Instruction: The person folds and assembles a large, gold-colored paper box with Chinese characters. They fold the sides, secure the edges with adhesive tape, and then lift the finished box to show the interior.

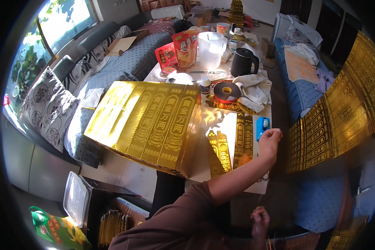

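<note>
My left hand (pixel 270 137) is at the table's right edge, fingertips pinched together, beside a small blue tape dispenser (pixel 262 125). No object shows clearly between the fingers. Below it, my right hand (pixel 260 217) is curled near my body, with nothing visible in it. A large gold foil-covered box (pixel 156 122) with printed characters stands tilted on the table's left part. Flat gold printed strips (pixel 243 140) lie between the box and my left forearm, with folded gold pieces (pixel 220 153) next to them. At the right, a big creased gold printed sheet (pixel 340 115) stands at a slant; its support is hidden.
Farther back on the table (pixel 265 178) are a dark tape roll (pixel 226 91), a white towel (pixel 253 90), a black kettle (pixel 244 62), a clear plastic pitcher (pixel 210 51) and red food packets (pixel 185 50). Covered sofas (pixel 125 62) flank the table. A box of folded gold pieces (pixel 112 226) is below left.
</note>
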`<state>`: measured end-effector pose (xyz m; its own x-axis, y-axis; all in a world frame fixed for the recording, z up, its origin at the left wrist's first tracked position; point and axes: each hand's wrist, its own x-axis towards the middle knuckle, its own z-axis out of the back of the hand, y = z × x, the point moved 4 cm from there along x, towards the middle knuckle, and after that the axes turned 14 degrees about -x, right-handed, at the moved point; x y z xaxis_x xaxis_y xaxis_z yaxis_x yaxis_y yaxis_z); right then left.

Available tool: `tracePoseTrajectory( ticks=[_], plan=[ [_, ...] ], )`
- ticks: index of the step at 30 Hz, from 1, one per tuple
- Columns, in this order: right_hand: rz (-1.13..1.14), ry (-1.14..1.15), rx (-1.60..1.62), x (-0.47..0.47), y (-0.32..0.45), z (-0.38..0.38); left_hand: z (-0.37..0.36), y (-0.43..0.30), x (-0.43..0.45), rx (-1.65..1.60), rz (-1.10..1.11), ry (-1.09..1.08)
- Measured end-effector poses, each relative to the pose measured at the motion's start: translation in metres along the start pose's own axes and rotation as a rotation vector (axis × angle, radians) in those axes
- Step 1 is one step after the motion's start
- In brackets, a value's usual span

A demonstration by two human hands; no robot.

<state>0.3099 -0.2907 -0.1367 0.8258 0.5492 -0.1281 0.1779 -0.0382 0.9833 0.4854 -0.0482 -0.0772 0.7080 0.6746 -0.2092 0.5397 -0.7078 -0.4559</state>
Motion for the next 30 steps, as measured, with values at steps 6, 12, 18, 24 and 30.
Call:
tracePoseTrajectory(
  ticks=[6, 12, 18, 24, 30],
  plan=[
    [0.077, 0.04, -0.167, -0.004, 0.014, -0.037, -0.079, -0.132, -0.12, 0.02, -0.181, 0.46],
    [0.321, 0.191, -0.298, -0.013, 0.019, -0.107, -0.06, -0.251, -0.21, 0.276, -0.568, 0.637],
    [0.336, 0.246, -0.232, -0.02, -0.026, -0.175, 0.002, -0.325, -0.23, 0.601, -0.773, 0.528],
    [0.183, 0.203, -0.262, -0.014, -0.075, -0.223, 0.026, -0.355, -0.239, 1.048, -0.854, 0.499],
    [0.165, 0.183, -0.283, -0.018, -0.082, -0.242, 0.038, -0.364, -0.226, 1.019, -0.771, 0.383]
  ],
)
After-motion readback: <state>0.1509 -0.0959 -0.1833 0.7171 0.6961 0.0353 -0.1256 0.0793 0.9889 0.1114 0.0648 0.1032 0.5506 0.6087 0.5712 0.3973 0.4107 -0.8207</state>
